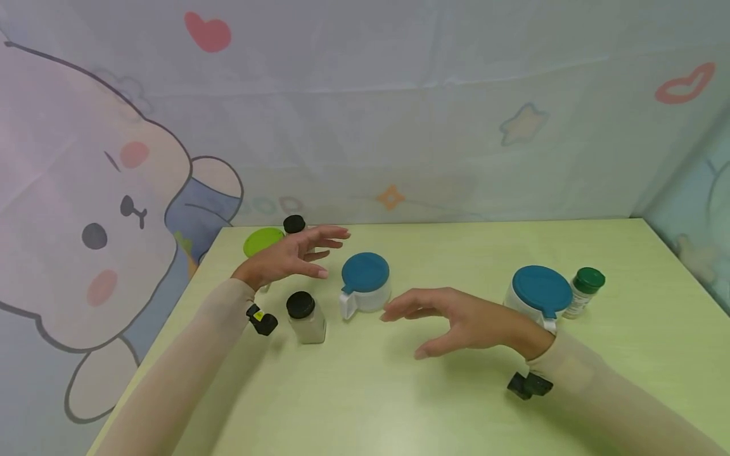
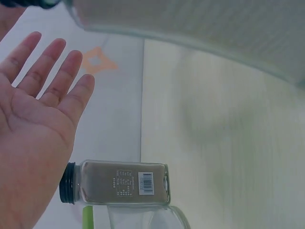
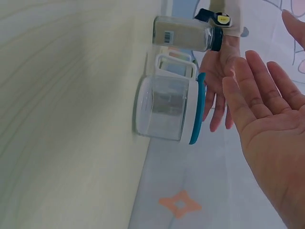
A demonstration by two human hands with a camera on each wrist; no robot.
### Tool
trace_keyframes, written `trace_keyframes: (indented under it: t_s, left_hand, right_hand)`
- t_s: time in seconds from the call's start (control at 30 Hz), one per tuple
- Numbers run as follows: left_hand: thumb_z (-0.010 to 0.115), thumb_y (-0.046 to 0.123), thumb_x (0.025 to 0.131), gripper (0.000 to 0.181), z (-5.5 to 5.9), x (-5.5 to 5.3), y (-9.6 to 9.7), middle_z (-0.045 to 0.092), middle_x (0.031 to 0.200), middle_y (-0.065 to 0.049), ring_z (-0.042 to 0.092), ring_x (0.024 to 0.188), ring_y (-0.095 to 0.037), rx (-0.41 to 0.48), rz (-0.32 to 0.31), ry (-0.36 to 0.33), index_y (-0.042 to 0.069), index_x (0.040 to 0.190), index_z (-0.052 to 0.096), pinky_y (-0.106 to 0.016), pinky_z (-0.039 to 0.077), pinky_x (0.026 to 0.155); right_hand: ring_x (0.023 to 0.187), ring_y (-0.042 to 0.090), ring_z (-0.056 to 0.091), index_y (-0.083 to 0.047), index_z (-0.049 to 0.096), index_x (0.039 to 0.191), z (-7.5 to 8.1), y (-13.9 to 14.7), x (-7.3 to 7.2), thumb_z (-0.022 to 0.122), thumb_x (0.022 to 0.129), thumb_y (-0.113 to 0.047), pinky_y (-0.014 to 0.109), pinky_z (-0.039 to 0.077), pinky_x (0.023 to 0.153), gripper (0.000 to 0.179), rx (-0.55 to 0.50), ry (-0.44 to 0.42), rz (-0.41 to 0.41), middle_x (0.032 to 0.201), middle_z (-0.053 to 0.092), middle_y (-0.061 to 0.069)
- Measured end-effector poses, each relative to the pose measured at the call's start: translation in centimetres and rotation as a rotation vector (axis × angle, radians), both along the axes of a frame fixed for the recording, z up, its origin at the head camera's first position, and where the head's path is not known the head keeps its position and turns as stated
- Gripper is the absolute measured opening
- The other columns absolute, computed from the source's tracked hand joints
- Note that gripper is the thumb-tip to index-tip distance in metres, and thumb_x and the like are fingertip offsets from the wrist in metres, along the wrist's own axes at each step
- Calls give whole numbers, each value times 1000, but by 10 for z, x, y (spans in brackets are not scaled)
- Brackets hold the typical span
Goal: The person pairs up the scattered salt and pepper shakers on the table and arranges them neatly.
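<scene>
My left hand (image 1: pixel 291 256) hovers over the back left of the table, fingers extended and holding nothing. Below it stands a square glass jar with a black cap (image 1: pixel 308 320), and just to its right a clear jar with a blue lid and white handle (image 1: pixel 366 285). Behind that hand, a lime-lidded jar (image 1: pixel 263 240) and a second black-capped jar (image 1: pixel 294 223) are partly hidden; the latter shows grey contents and a barcode in the left wrist view. Right of the middle blue-lidded jar, my right hand (image 1: pixel 464 320) is held above the table, thumb apart from the fingers, also with nothing in it.
Behind my right wrist stands another blue-lidded jar (image 1: pixel 542 291), partly covered by the arm. Beside it is a small bottle with a green cap (image 1: pixel 584 291). A printed cloth (image 1: pixel 456 145) hangs along the back edge of the pale green table (image 1: pixel 365 405).
</scene>
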State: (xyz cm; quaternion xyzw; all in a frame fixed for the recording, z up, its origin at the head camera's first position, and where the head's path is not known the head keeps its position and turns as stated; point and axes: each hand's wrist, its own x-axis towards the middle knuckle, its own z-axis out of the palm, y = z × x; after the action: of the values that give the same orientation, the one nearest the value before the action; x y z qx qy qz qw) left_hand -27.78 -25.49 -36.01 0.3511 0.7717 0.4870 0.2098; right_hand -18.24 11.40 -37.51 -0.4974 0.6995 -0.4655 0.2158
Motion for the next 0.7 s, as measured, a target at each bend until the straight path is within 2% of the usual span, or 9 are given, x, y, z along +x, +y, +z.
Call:
trace_keyframes:
  t_s: [0.13, 0.27, 0.5, 0.63, 0.7]
  left_hand:
    - [75, 12, 92, 76, -4, -5, 1, 37, 160, 0, 34, 148, -33, -10, -21, -18, 25, 157, 37, -51, 23, 123]
    - [77, 12, 91, 77, -8, -10, 1, 38, 160, 3, 34, 148, -33, -24, -37, -38, 29, 156, 39, -50, 23, 124]
    - [76, 6, 90, 82, -17, -20, 4, 31, 164, -10, 30, 149, -43, -24, -112, -36, 20, 159, 33, -52, 21, 124]
    - [74, 0, 90, 84, -22, -22, 5, 27, 165, -11, 30, 149, -38, -45, -135, -54, 14, 160, 29, -54, 18, 124]
    - [72, -3, 90, 84, -24, -23, 6, 26, 166, -11, 31, 149, -35, -58, -140, -57, 16, 160, 29, -55, 17, 124]
  right_hand:
    - [139, 18, 49, -18, 49, 147, -1, -1, 0, 75, 94, -18, 37, 39, 116, 59, -9, -11, 17, 147, 56, 2]
    - [140, 17, 49, -17, 49, 148, -1, -4, 0, 75, 94, -18, 37, 38, 117, 60, -11, -32, 30, 147, 56, 0]
    - [140, 18, 48, -19, 48, 148, -3, -8, -2, 74, 94, -18, 38, 37, 118, 60, -2, -43, 55, 148, 55, 1]
    - [140, 18, 48, -20, 48, 149, -2, -9, -2, 75, 94, -19, 39, 37, 117, 61, 17, -56, 52, 148, 55, -3]
    - [139, 18, 49, -20, 48, 149, -3, -10, -2, 75, 94, -20, 39, 38, 117, 61, 20, -57, 54, 148, 55, -4]
